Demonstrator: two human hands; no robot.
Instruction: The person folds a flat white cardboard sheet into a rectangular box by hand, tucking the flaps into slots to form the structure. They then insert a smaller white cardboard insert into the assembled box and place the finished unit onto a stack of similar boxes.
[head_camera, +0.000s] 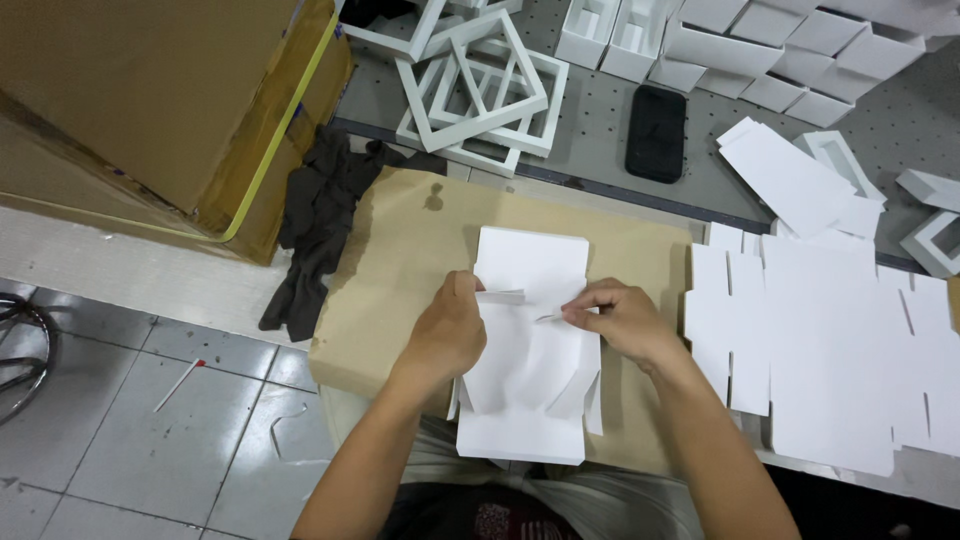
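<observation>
Both hands pinch the flat white die-cut cardboard blank (527, 345): left hand (447, 333) grips one thin flap, right hand (622, 318) another. Light, creasable card; best held at fold lines.

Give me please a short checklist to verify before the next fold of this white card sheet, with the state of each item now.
1. Left hand pinches a flap of the white card blank: ok.
2. Right hand pinches the opposite flap: ok.
3. Blank rests on the brown cardboard pad, within its edges: not ok, its near edge hangs over the lap.
4. Stack of flat blanks lies apart, at the right: ok.
5. Black phone and dark cloth are off the blank: ok.
6. Creases lined up correctly: cannot tell.
</observation>
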